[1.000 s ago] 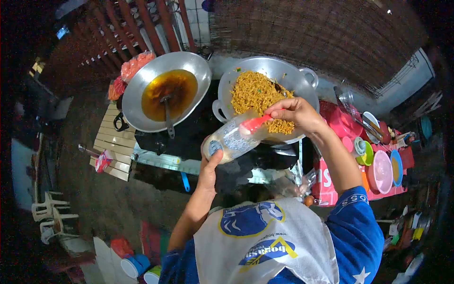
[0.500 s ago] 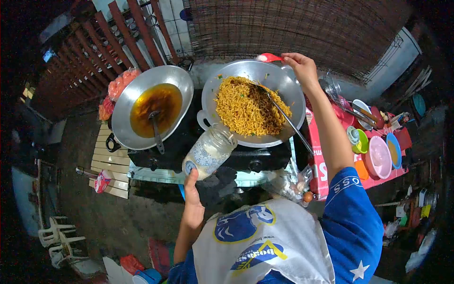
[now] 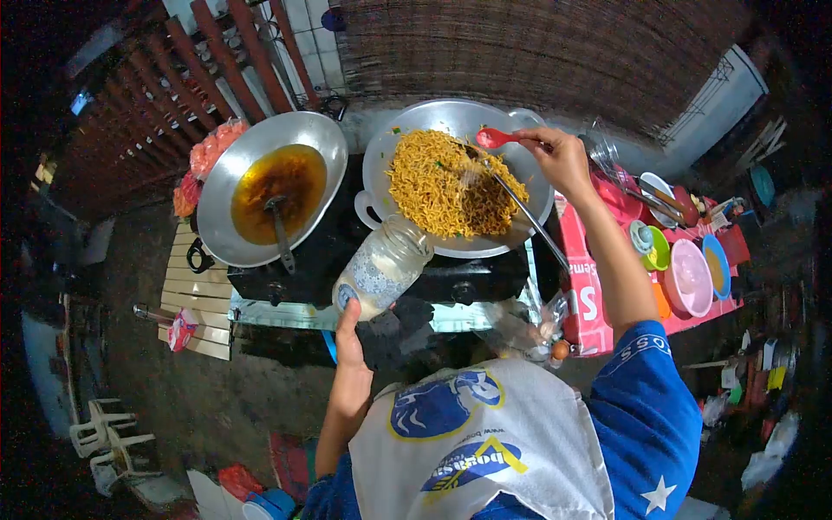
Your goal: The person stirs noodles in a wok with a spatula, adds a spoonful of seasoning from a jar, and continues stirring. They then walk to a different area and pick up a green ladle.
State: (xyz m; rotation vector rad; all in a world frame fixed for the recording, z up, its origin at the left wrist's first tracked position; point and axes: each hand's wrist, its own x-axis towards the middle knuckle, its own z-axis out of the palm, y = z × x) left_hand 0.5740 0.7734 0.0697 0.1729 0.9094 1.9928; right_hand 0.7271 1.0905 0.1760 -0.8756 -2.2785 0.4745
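Watching remotely, I'd call this the sprinkling step: right hand pinching a red spoon, noodles below it, left hand gripping a tilted jar. Next calls for steady spoon control.

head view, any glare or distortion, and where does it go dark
Head view: bright highlights on the left wok and glass jar; head view: wide-angle distortion, white chairs looking tipped sideways near the left edge; head view: corners fall to black.
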